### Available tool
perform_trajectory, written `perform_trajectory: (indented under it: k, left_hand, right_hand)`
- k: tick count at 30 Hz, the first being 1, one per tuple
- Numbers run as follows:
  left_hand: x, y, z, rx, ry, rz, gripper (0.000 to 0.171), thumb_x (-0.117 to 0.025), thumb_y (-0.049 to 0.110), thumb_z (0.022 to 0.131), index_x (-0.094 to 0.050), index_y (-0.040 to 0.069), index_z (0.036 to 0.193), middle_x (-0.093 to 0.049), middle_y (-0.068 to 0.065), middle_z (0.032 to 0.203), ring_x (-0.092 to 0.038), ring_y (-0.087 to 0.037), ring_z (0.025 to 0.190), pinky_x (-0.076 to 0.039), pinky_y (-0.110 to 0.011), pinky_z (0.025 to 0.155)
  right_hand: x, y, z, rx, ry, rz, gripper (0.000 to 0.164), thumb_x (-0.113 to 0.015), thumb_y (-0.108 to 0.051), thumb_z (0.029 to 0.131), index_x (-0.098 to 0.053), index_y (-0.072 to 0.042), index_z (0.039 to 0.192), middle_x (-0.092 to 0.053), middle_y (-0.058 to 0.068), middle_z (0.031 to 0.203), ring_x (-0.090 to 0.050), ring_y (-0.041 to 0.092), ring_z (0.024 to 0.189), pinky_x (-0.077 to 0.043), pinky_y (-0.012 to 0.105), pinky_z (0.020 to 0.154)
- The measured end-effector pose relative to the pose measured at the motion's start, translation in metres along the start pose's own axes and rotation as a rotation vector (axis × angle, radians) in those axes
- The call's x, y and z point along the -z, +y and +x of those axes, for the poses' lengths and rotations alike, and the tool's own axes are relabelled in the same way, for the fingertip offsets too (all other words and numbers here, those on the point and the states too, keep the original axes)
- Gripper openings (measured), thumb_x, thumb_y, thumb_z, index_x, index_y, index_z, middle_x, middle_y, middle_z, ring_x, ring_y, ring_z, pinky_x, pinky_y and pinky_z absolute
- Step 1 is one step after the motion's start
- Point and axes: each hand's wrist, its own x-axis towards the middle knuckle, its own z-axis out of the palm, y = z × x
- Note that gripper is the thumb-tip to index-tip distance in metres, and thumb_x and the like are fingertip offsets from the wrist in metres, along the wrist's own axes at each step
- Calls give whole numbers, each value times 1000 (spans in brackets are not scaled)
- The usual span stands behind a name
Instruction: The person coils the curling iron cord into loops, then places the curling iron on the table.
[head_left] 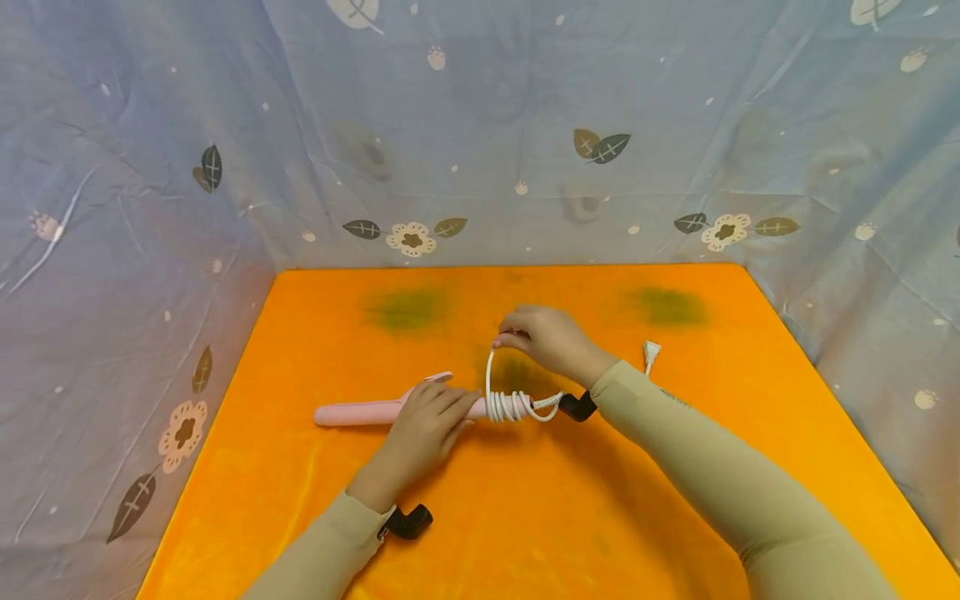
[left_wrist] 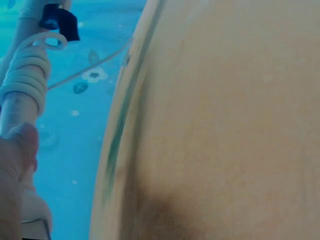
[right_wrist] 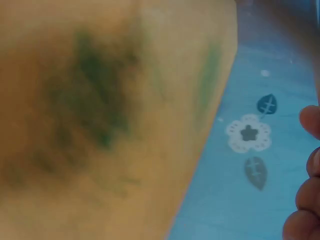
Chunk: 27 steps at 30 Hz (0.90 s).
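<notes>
A pink curling iron lies across the middle of the head view, its barrel pointing left and its clamp lever sticking up. My left hand grips it around the middle. Several turns of white cord wrap the handle end; the left wrist view also shows these cord coils, just beyond my thumb. Above the handle, my right hand pinches a length of cord pulled upward from the coils. Only curled fingertips of that hand show in the right wrist view, where the cord is out of sight.
The white plug shows beyond my right forearm, which hides part of its cord. An orange cloth-covered table with greenish patches lies underneath. Patterned grey curtains enclose its back and sides. A black wrist mount sits at my left wrist.
</notes>
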Motion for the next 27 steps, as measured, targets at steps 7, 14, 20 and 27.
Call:
perform_trajectory:
  k: [7, 14, 20, 27]
  left_hand:
    - [3, -1, 5, 1, 110, -14, 33, -58, 27, 98, -66, 4, 121, -67, -8, 104, -61, -28, 100, -43, -50, 101]
    - [8, -7, 15, 62, 158, -63, 41, -72, 14, 85, -64, 3, 124, -67, -10, 105, -60, -29, 99, -41, -51, 103]
    - [6, -11, 18, 99, 180, -38, 40, -72, 14, 84, -65, 1, 121, -67, -10, 105, -60, -31, 100, -42, -52, 101]
    - [4, -18, 19, 162, 196, -7, 40, -73, 14, 84, -66, 3, 122, -67, -11, 105, -60, -34, 100, -42, -52, 101]
  right_hand:
    - [-19, 13, -10, -165, -113, 120, 25, -60, -35, 95, -74, -14, 94, -67, -5, 85, -57, 8, 72, -50, 27, 66]
    - [-44, 6, -29, -202, -136, 253, 15, -60, -16, 96, -74, -12, 94, -69, -3, 87, -59, 10, 74, -52, 26, 67]
    - [-63, -1, -42, 3, -55, 98, 8, -66, -11, 92, -70, -7, 99, -68, 4, 95, -63, 15, 85, -53, 28, 76]
    - [-67, -25, -52, 140, -59, -206, 8, -66, -18, 93, -65, -14, 100, -64, -3, 82, -61, 13, 66, -53, 29, 59]
